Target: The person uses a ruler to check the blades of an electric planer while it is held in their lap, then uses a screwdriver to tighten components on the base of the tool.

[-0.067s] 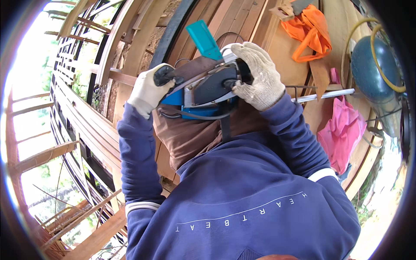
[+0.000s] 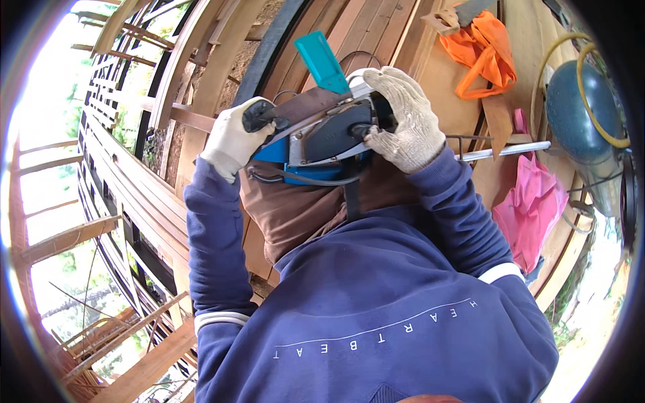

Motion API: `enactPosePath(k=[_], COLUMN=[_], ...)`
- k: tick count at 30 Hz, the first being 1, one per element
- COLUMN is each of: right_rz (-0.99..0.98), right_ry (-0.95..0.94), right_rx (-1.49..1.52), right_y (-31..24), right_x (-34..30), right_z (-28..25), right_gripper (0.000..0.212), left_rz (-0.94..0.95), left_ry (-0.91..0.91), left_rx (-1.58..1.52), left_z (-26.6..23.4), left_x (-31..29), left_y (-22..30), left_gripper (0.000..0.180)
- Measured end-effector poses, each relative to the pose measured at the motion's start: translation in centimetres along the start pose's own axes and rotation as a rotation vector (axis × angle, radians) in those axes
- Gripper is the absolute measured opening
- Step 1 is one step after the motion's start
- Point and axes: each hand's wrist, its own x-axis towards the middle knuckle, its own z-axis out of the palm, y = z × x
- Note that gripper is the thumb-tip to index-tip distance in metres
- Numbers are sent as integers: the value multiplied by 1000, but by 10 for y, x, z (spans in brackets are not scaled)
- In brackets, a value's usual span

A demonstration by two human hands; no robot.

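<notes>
Head view, looking down over a dark blue sweatshirt (image 2: 376,316) with both forearms raised ahead. Left hand (image 2: 236,140), in a pale knit work glove, is clenched around the black front knob of a blue power tool (image 2: 322,138). Right hand (image 2: 403,121), same kind of glove, is wrapped over the tool's rear handle, fingers curled down its far side. Tool sits between the two hands, just in front of the chest, its grey metal base plate facing the camera; a black cord (image 2: 302,178) loops beneath it. Behind it: brown cloth (image 2: 295,208) hanging against the chest. A teal flat piece (image 2: 321,62) stands above the tool. Wooden planks (image 2: 363,33) run beyond. To the right: orange bag (image 2: 487,50), pink bag (image 2: 531,201), metal rod (image 2: 504,151), blue-grey round tank (image 2: 578,114) with yellow hose (image 2: 598,114).
</notes>
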Motion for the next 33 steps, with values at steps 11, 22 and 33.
enactPosePath(k=[11,22,33], right_rz=[-72,-117,-65], right_ry=[-61,-105,-69], right_rx=[-76,-109,-81], right_y=[-5,-4,-8], right_x=[6,5,1], right_z=[-3,-5,-1], right_gripper=[68,63,60], left_rz=[76,58,80], left_ry=[22,22,33], left_rx=[-11,10,31], left_z=[3,2,4], left_x=[-1,-2,-5], left_y=[-5,-3,-3], left_gripper=[23,29,31])
